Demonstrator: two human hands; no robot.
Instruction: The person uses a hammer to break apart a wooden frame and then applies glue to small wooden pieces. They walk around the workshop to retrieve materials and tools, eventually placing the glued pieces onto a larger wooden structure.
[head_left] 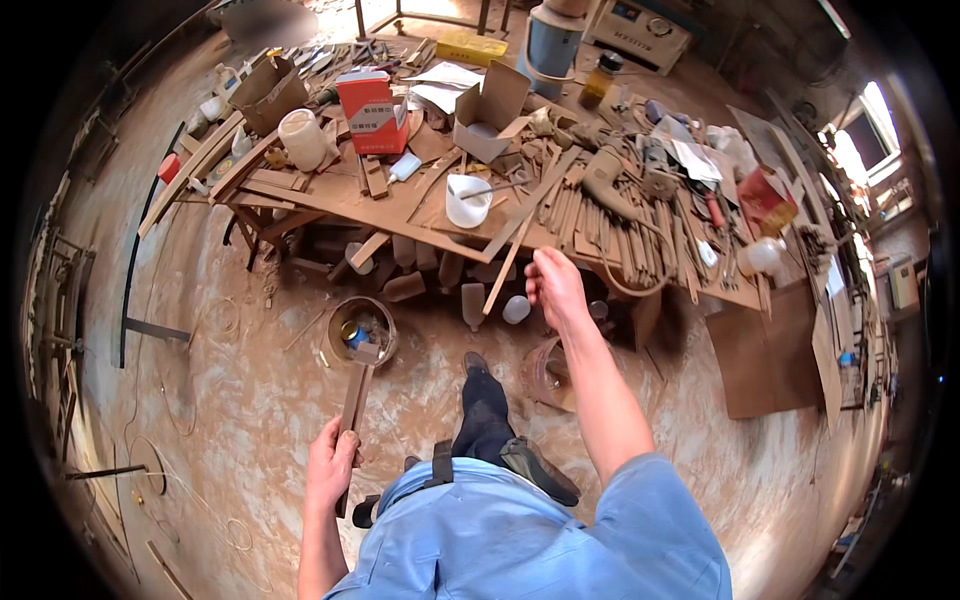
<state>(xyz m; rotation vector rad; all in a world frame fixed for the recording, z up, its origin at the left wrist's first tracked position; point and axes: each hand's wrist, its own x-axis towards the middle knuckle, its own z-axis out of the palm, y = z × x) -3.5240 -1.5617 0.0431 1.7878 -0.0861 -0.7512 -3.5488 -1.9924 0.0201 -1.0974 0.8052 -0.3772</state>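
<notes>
My left hand (330, 462), at the lower left, is wrapped round a narrow dark wooden bar (355, 398). The bar stands out ahead of the fist, with a small block-like end at its top; its lower part runs down beside my wrist. In front of the bench's near edge my right hand (556, 288) hangs in the air, fingers loosely curled and a little apart, with nothing visible in them. Nearest to it are a thin wooden strip (508, 262) that juts over the bench edge and a white plastic cup (468, 203) with a stick in it.
The cluttered workbench (420, 225) carries wood strips, a red-and-white box (372, 112), an open cardboard box (490, 115) and a curved hose (605, 185). On the floor are a bucket with cans (385, 350) and another bucket (540, 375). A brown board (765, 350) leans at the right.
</notes>
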